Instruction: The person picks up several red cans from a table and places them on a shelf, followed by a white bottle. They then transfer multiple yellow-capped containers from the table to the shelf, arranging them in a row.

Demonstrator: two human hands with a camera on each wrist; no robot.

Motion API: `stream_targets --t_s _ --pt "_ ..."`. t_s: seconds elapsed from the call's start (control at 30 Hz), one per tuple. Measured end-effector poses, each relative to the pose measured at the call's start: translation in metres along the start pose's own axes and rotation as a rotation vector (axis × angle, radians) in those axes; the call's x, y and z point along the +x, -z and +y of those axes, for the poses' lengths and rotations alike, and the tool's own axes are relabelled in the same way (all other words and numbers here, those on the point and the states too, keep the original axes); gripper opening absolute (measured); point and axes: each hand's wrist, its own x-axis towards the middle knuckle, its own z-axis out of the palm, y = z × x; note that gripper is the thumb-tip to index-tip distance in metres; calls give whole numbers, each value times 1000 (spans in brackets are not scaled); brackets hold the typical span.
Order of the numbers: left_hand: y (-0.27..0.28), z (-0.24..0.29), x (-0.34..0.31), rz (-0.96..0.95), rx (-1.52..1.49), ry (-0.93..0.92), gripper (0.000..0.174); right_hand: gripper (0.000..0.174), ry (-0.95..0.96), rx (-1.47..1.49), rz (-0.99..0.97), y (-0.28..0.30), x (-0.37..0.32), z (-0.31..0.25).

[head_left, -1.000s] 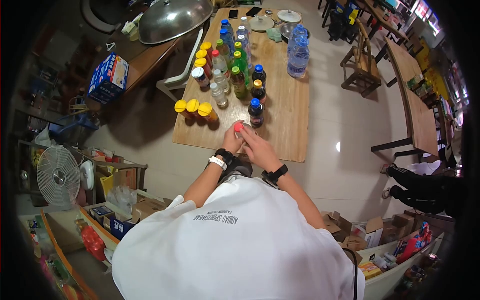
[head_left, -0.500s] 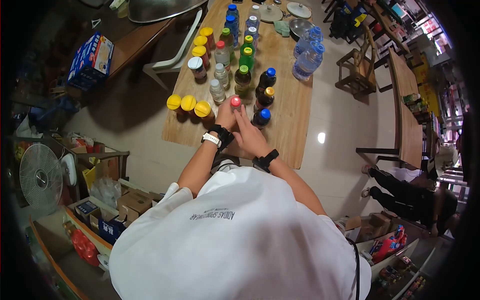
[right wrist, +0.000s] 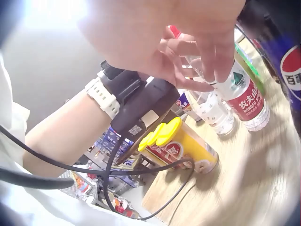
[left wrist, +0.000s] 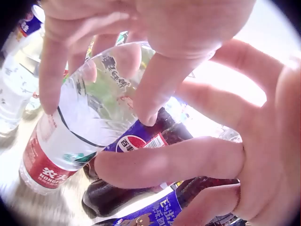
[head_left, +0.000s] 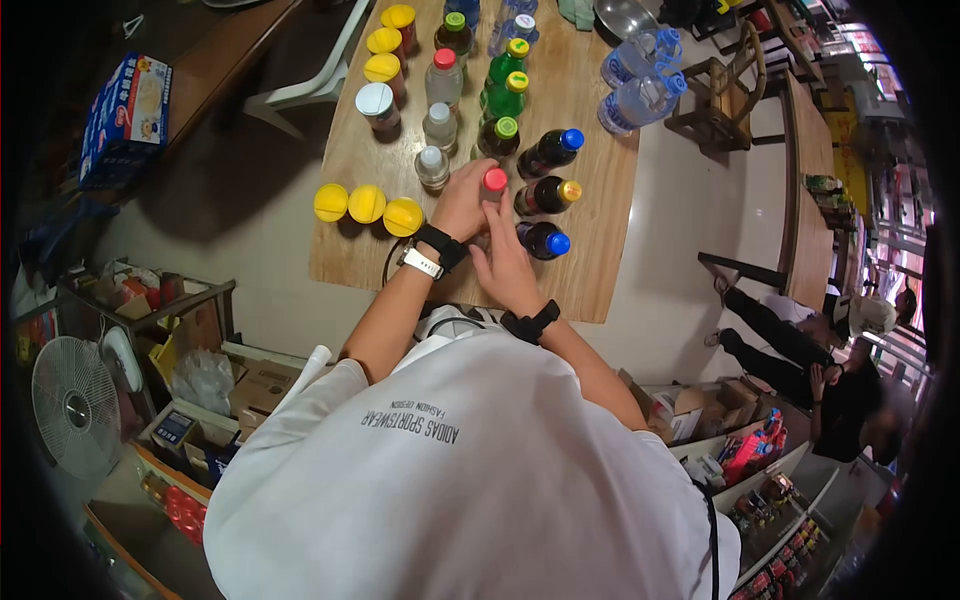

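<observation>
My left hand (head_left: 462, 205) grips a clear water bottle with a red cap (head_left: 495, 181) and a red-and-white label (left wrist: 51, 162), its fingers wrapped around the upper part. The bottle stands close over the wooden table. From the other side my right hand (head_left: 510, 268) reaches in with extended fingers right at the bottle. To the right of the hands is a column of dark cola bottles (head_left: 548, 195), one with a blue Pepsi label (right wrist: 292, 70). Small clear bottles (head_left: 433, 167) stand just left of the left hand, and a green-capped bottle (head_left: 500, 137) stands just beyond.
Yellow-lidded canisters (head_left: 366, 205) line the table's (head_left: 590, 285) left front. Farther back are green bottles (head_left: 505, 95), more yellow-lidded canisters (head_left: 383, 70) and a white-lidded jar (head_left: 377, 105). Large water bottles (head_left: 640, 100) stand at right. A black cable (right wrist: 108, 176) hangs by the left wrist.
Both hands have moved forward over the table with the red-capped bottle, nearer the other bottles. The right fingers have shifted from the cap to the bottle's side. The head view has shifted.
</observation>
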Motion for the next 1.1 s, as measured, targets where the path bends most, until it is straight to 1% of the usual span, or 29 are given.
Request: stream_targets --t_s 0.07,0.23,0.33,0.43,0.53,0.63,0.7,0.73,0.83,0.93,0.97,1.1 --pt "2 4 -2 -4 63 -4 60 68 -45 21 2 -4 -3 -3" --pt "4 8 -2 -7 72 9 60 65 -65 12 26 -9 -1 -3" --pt "3 6 -4 6 44 4 61 63 -120 45 -8 -7 0 -6" --pt "3 4 -6 16 17 12 64 62 -60 30 14 -7 2 -7" --pt "2 3 -5 24 21 20 65 58 -6 -46 28 -4 4 -6" --pt "-3 2 -2 20 -5 8 64 59 -33 -11 21 0 7 -13" --pt "0 -3 -10 25 1 35 64 60 -136 61 -1 5 10 -27" --pt "0 -5 -13 38 7 26 66 62 -113 15 4 4 8 -23" --pt "1 -4 -15 66 31 19 70 62 -89 53 36 11 10 -26" --pt "8 6 -20 64 2 35 72 63 -120 101 17 23 13 -37" --pt "11 9 -21 58 -17 39 72 59 -123 105 42 24 12 -38" --pt "18 22 -29 63 -5 54 65 55 -123 145 43 38 5 -43"
